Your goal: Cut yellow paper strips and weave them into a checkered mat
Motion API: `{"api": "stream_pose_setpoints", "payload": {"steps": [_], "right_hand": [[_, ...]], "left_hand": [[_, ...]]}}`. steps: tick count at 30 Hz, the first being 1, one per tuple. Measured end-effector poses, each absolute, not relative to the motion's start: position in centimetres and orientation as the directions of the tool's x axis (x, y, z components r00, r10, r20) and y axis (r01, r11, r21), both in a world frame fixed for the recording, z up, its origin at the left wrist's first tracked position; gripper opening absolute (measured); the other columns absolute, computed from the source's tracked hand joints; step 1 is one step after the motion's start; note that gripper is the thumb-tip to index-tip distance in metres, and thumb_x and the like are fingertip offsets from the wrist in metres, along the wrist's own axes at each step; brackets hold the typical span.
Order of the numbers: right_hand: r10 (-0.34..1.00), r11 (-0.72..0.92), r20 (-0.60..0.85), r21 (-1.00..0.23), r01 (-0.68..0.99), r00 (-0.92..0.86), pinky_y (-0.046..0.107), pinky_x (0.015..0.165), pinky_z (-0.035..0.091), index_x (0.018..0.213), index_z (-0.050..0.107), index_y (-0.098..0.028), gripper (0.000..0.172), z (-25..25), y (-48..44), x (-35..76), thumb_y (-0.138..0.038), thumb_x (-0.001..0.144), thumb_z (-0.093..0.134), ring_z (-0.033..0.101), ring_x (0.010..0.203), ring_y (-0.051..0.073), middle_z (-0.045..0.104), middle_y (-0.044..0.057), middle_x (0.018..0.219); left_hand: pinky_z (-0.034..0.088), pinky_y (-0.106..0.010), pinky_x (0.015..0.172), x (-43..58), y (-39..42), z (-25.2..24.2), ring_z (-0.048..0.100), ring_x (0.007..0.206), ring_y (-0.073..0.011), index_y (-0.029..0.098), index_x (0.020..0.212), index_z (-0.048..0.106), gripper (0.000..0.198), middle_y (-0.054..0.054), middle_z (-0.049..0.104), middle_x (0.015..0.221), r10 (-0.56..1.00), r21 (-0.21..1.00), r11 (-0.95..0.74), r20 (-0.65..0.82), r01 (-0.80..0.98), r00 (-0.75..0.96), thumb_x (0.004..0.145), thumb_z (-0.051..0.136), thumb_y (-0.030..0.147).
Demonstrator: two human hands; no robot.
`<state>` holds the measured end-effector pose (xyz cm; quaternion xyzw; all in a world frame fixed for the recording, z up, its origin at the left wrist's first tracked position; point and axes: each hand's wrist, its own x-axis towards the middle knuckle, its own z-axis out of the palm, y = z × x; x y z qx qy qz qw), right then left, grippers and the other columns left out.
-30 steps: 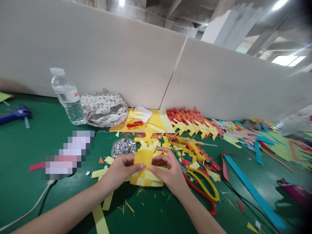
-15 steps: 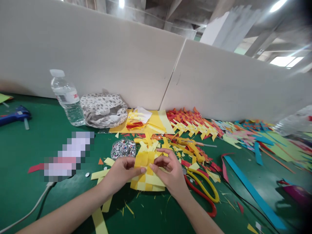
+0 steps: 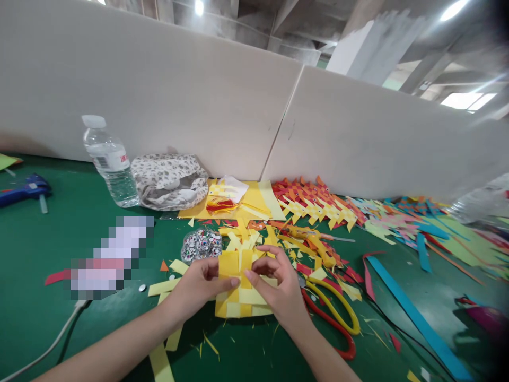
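Note:
Between my hands is a piece of woven yellow paper strips, deep yellow crossed with pale yellow. My left hand pinches its left side, thumb on top and fingers behind. On the right, my right hand has thumb and fingers closed on a strip edge of the same piece. Loose pale yellow strips lie beside my left forearm. A clear pack of googly eyes sits just beyond my left hand. Scissors with red and yellow handles rest to the right of my right hand.
A yellow glue gun lies amid paper scraps. Behind are woven paper fish, a cloth bag and a water bottle by the partition. A blue glue gun is at far left; a blue strip lies at right.
The woven piece has shifted slightly down and lies a little flatter, with more of its right side showing. Both hands keep nearly the same hold.

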<state>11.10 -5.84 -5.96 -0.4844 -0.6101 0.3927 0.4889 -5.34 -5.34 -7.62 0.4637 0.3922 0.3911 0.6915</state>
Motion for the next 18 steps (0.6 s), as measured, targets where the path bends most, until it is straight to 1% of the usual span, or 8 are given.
{"api": "stream_pose_setpoints", "payload": {"steps": [5, 8, 10, 12, 13, 15, 16, 18], "right_hand": [[0.979, 0.205, 0.196, -0.953, 0.225, -0.063, 0.029, 0.065, 0.049, 0.1, 0.044, -0.022, 0.037, -6.18, -5.65, 11.1, -0.023, 0.069, 0.064, 0.059, 0.065, 0.015, 0.059, -0.002, 0.067], [0.976, 0.218, 0.202, -0.941, 0.261, -0.084, 0.03, 0.067, 0.049, 0.103, 0.042, -0.022, 0.04, -6.57, -5.53, 11.1, -0.021, 0.069, 0.064, 0.059, 0.07, 0.016, 0.06, 0.0, 0.075], [0.968, 0.249, 0.248, -0.919, 0.306, -0.044, 0.031, 0.069, 0.049, 0.104, 0.042, -0.023, 0.044, -6.69, -5.57, 11.15, -0.02, 0.067, 0.065, 0.058, 0.078, 0.018, 0.059, 0.003, 0.088], [0.943, 0.304, 0.332, -0.88, 0.366, 0.013, 0.034, 0.073, 0.048, 0.106, 0.043, -0.023, 0.044, -6.54, -5.75, 11.25, -0.02, 0.068, 0.065, 0.056, 0.086, 0.02, 0.057, 0.005, 0.097], [0.927, 0.337, 0.374, -0.855, 0.395, 0.02, 0.035, 0.076, 0.046, 0.106, 0.043, -0.023, 0.043, -6.39, -5.87, 11.32, -0.019, 0.069, 0.064, 0.056, 0.088, 0.02, 0.057, 0.005, 0.097], [0.9, 0.397, 0.435, -0.807, 0.437, -0.015, 0.038, 0.084, 0.042, 0.107, 0.043, -0.023, 0.039, -6.04, -6.11, 11.42, -0.018, 0.072, 0.061, 0.056, 0.087, 0.02, 0.06, 0.004, 0.088], [0.892, 0.42, 0.45, -0.786, 0.454, -0.046, 0.039, 0.086, 0.04, 0.106, 0.044, -0.024, 0.036, -5.92, -6.2, 11.45, -0.018, 0.074, 0.059, 0.057, 0.086, 0.02, 0.061, 0.003, 0.084], [0.886, 0.443, 0.451, -0.756, 0.482, -0.107, 0.039, 0.087, 0.04, 0.105, 0.046, -0.024, 0.032, -5.84, -6.3, 11.44, -0.018, 0.076, 0.057, 0.058, 0.084, 0.02, 0.063, 0.002, 0.079]], "left_hand": [[0.047, -0.029, 0.071, -5.32, -5.33, -7.58, 0.063, 0.08, -0.0189, 0.019, 0.093, 0.065, 0.029, -0.004, 0.07, 0.089, 0.898, 0.94, 0.271, -0.169, -0.209, 0.407, 0.064, 0.069, 0.026], [0.047, -0.029, 0.072, -5.34, -5.34, -7.5, 0.063, 0.081, -0.019, 0.019, 0.094, 0.065, 0.03, -0.005, 0.07, 0.091, 0.894, 0.942, 0.269, -0.168, -0.198, 0.416, 0.065, 0.069, 0.025], [0.047, -0.03, 0.072, -5.35, -5.35, -7.54, 0.063, 0.08, -0.0193, 0.019, 0.095, 0.065, 0.031, -0.005, 0.07, 0.091, 0.889, 0.94, 0.281, -0.179, -0.194, 0.421, 0.064, 0.069, 0.025], [0.048, -0.03, 0.072, -5.36, -5.36, -7.64, 0.064, 0.08, -0.0194, 0.019, 0.095, 0.065, 0.032, -0.005, 0.07, 0.091, 0.886, 0.935, 0.291, -0.183, -0.203, 0.426, 0.064, 0.069, 0.025], [0.048, -0.029, 0.071, -5.36, -5.37, -7.7, 0.064, 0.079, -0.0192, 0.019, 0.095, 0.065, 0.031, -0.006, 0.07, 0.09, 0.886, 0.933, 0.293, -0.182, -0.209, 0.427, 0.064, 0.069, 0.025], [0.048, -0.029, 0.071, -5.34, -5.39, -7.77, 0.064, 0.077, -0.0189, 0.018, 0.095, 0.065, 0.031, -0.006, 0.07, 0.089, 0.885, 0.933, 0.29, -0.177, -0.212, 0.43, 0.065, 0.068, 0.025], [0.048, -0.029, 0.071, -5.32, -5.4, -7.77, 0.064, 0.078, -0.0191, 0.019, 0.096, 0.065, 0.031, -0.006, 0.07, 0.089, 0.885, 0.936, 0.286, -0.175, -0.206, 0.432, 0.065, 0.068, 0.026], [0.048, -0.029, 0.07, -5.28, -5.42, -7.74, 0.063, 0.079, -0.0203, 0.019, 0.095, 0.065, 0.032, -0.005, 0.07, 0.088, 0.891, 0.953, 0.257, -0.171, -0.158, 0.42, 0.065, 0.067, 0.029]]}}
